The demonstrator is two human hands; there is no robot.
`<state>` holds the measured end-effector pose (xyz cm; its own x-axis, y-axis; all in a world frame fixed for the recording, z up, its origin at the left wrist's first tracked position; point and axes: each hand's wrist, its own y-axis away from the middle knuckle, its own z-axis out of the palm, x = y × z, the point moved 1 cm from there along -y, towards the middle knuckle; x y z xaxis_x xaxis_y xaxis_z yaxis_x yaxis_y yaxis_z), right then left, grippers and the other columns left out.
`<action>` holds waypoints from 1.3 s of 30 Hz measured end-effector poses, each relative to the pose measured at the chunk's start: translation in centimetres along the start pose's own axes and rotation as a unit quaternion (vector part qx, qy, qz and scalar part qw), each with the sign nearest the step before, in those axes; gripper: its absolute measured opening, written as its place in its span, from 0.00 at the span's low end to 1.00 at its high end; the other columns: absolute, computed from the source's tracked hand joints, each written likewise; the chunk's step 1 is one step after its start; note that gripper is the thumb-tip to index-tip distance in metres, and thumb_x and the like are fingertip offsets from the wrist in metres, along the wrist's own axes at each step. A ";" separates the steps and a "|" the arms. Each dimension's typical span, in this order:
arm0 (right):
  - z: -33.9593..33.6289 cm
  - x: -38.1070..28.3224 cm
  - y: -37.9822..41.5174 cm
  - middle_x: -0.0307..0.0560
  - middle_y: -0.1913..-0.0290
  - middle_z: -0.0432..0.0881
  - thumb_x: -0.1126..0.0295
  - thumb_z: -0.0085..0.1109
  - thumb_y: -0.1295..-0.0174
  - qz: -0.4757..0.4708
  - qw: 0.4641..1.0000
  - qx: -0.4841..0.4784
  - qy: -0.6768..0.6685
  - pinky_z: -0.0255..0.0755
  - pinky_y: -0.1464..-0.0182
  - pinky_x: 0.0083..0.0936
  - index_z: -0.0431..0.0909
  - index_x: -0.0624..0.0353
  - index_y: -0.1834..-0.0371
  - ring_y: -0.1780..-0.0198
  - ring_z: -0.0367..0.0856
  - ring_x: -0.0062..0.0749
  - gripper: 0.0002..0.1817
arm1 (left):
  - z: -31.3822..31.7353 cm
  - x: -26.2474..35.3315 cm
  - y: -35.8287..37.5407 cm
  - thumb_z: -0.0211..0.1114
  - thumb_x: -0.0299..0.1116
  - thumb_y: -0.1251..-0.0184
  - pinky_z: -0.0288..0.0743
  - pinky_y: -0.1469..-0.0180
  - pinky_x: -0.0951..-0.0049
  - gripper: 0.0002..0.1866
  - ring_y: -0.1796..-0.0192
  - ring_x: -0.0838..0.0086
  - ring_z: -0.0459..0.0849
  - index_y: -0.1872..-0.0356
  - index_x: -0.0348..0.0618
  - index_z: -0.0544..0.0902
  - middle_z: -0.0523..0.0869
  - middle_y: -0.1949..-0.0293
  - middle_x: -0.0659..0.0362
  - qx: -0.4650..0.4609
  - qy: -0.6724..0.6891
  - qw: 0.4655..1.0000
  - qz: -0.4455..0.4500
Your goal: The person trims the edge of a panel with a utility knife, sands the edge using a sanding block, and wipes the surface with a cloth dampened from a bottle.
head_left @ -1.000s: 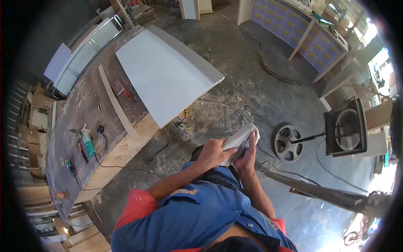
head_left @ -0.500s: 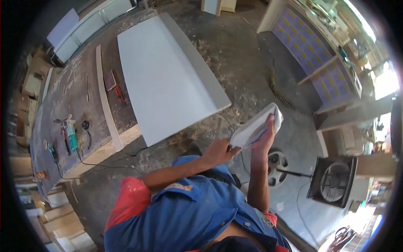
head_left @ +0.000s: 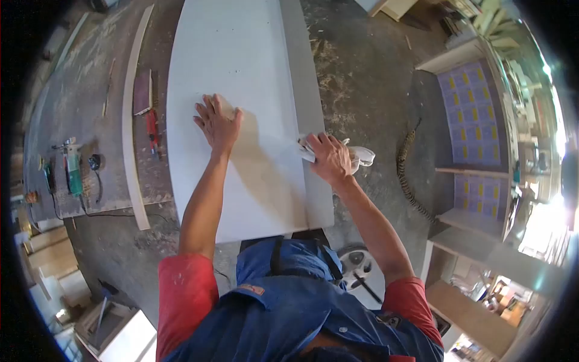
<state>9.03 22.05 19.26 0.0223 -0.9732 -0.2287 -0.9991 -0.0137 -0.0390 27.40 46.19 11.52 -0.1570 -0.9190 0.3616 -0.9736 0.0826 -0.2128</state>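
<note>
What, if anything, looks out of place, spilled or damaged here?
Dark specks mark the panel beyond the left hand; dirt or holes, I cannot tell. The wood strip overhangs the near edge of the bench, and a coiled hose lies loose on the floor, a possible trip hazard.

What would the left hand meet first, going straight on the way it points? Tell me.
Nothing: the left hand would pass along the panel, and the way looks free to the picture's top edge. Small dark marks lie roughly ahead; whether they are raised I can't tell.
</note>
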 end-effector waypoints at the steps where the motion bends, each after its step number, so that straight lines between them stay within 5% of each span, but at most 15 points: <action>1: -0.4 0.7 -2.9 0.49 0.57 0.79 0.73 0.67 0.52 -0.007 1.000 -0.014 -0.003 0.78 0.55 0.44 0.73 0.52 0.47 0.54 0.83 0.47 0.26 | 0.7 0.7 0.0 0.60 0.53 0.34 0.45 0.24 0.37 0.40 0.21 0.42 0.49 0.26 0.41 0.62 0.57 0.23 0.45 0.007 -0.031 0.999 -0.010; 3: -1.1 2.6 -9.5 0.52 0.58 0.80 0.71 0.66 0.50 0.038 0.998 -0.033 0.024 0.78 0.55 0.47 0.73 0.52 0.47 0.54 0.83 0.52 0.24 | 1.1 1.3 0.3 0.58 0.55 0.32 0.42 0.23 0.38 0.41 0.20 0.42 0.45 0.24 0.43 0.60 0.53 0.21 0.46 0.000 -0.069 0.997 -0.025; 9: 0.4 9.8 -31.1 0.51 0.55 0.82 0.66 0.65 0.47 -0.024 0.988 0.088 0.121 0.80 0.59 0.47 0.73 0.50 0.48 0.56 0.85 0.53 0.21 | -0.2 2.1 0.3 0.55 0.57 0.30 0.45 0.24 0.37 0.42 0.20 0.42 0.48 0.22 0.46 0.56 0.53 0.21 0.46 -0.034 -0.108 0.993 -0.027; 11: -0.6 10.3 -36.1 0.59 0.34 0.74 0.56 0.61 0.35 0.041 0.995 -0.005 0.090 0.73 0.38 0.46 0.62 0.51 0.25 0.38 0.77 0.54 0.35 | -0.2 2.1 0.3 0.52 0.59 0.28 0.43 0.23 0.38 0.41 0.20 0.42 0.47 0.22 0.46 0.56 0.52 0.21 0.46 -0.038 -0.112 0.993 -0.024; 14: -0.7 10.3 -39.0 0.60 0.40 0.79 0.58 0.60 0.34 0.005 0.991 0.082 0.110 0.76 0.41 0.47 0.68 0.54 0.29 0.42 0.80 0.57 0.31 | -0.4 2.3 0.1 0.52 0.59 0.28 0.43 0.23 0.39 0.40 0.20 0.42 0.48 0.22 0.46 0.57 0.53 0.21 0.46 -0.043 -0.113 0.992 -0.031; 17: -1.4 9.7 -38.1 0.60 0.46 0.83 0.60 0.61 0.35 0.004 0.995 0.061 0.082 0.79 0.46 0.47 0.70 0.56 0.31 0.48 0.83 0.56 0.29 | -0.3 2.3 0.1 0.52 0.60 0.28 0.44 0.23 0.39 0.40 0.20 0.42 0.47 0.22 0.47 0.58 0.53 0.21 0.45 -0.037 -0.109 0.993 -0.032; 24: -2.4 4.5 -23.0 0.60 0.49 0.84 0.65 0.63 0.38 0.000 0.999 0.006 0.042 0.81 0.50 0.46 0.71 0.58 0.32 0.54 0.85 0.55 0.29 | 0.9 1.1 0.4 0.49 0.62 0.28 0.48 0.26 0.37 0.40 0.22 0.40 0.52 0.24 0.45 0.61 0.56 0.22 0.44 0.004 -0.110 0.994 0.015; 27: -1.7 2.4 -14.9 0.61 0.44 0.81 0.66 0.62 0.37 0.041 0.996 -0.081 0.024 0.77 0.43 0.48 0.69 0.56 0.30 0.47 0.82 0.57 0.30 | 1.7 0.4 -0.2 0.48 0.65 0.28 0.52 0.29 0.35 0.40 0.24 0.38 0.56 0.26 0.44 0.64 0.60 0.24 0.44 0.061 -0.116 0.990 0.044; 29: 0.7 2.2 -8.3 0.48 0.57 0.82 0.65 0.65 0.47 -0.055 0.994 0.065 0.065 0.80 0.61 0.47 0.73 0.49 0.50 0.57 0.85 0.51 0.20 | 2.6 -0.2 -0.3 0.47 0.66 0.29 0.55 0.31 0.35 0.40 0.25 0.38 0.57 0.28 0.43 0.66 0.62 0.26 0.45 0.099 -0.121 0.986 0.064; 31: 0.1 0.2 -2.4 0.51 0.56 0.80 0.64 0.70 0.52 -0.024 0.998 -0.025 0.043 0.80 0.57 0.47 0.73 0.48 0.41 0.54 0.84 0.50 0.31 | 4.4 -1.1 -0.1 0.54 0.60 0.30 0.49 0.26 0.39 0.40 0.23 0.42 0.55 0.28 0.39 0.66 0.61 0.25 0.42 0.117 -0.139 0.981 0.068; 33: 0.2 -1.6 3.9 0.50 0.58 0.78 0.63 0.71 0.52 -0.025 0.997 -0.064 0.034 0.79 0.58 0.46 0.73 0.49 0.43 0.56 0.82 0.48 0.30 | 3.7 -0.8 0.2 0.61 0.54 0.31 0.43 0.22 0.43 0.39 0.21 0.46 0.53 0.28 0.35 0.66 0.60 0.25 0.40 0.147 -0.159 0.974 0.070; 35: -0.2 -4.2 11.7 0.49 0.54 0.76 0.60 0.70 0.49 -0.052 0.991 -0.112 0.046 0.76 0.58 0.48 0.72 0.50 0.45 0.53 0.80 0.47 0.28 | 1.6 0.5 -1.0 0.46 0.66 0.30 0.56 0.32 0.35 0.40 0.25 0.40 0.57 0.29 0.43 0.67 0.61 0.26 0.46 0.041 -0.131 0.990 0.039; 39: -0.2 -7.1 23.1 0.49 0.56 0.76 0.70 0.69 0.52 0.039 0.967 -0.199 -0.151 0.76 0.56 0.48 0.73 0.52 0.48 0.53 0.80 0.48 0.26 | 2.9 0.4 -1.0 0.45 0.66 0.29 0.55 0.31 0.35 0.40 0.25 0.42 0.56 0.28 0.44 0.66 0.60 0.25 0.47 0.096 -0.147 0.984 0.029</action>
<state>-14.20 28.64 20.16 -0.1054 -0.8646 -0.4912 -0.9308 -0.0880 0.3547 28.79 44.64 9.20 -0.1302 -0.9889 0.0718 -0.9108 0.0907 -0.4028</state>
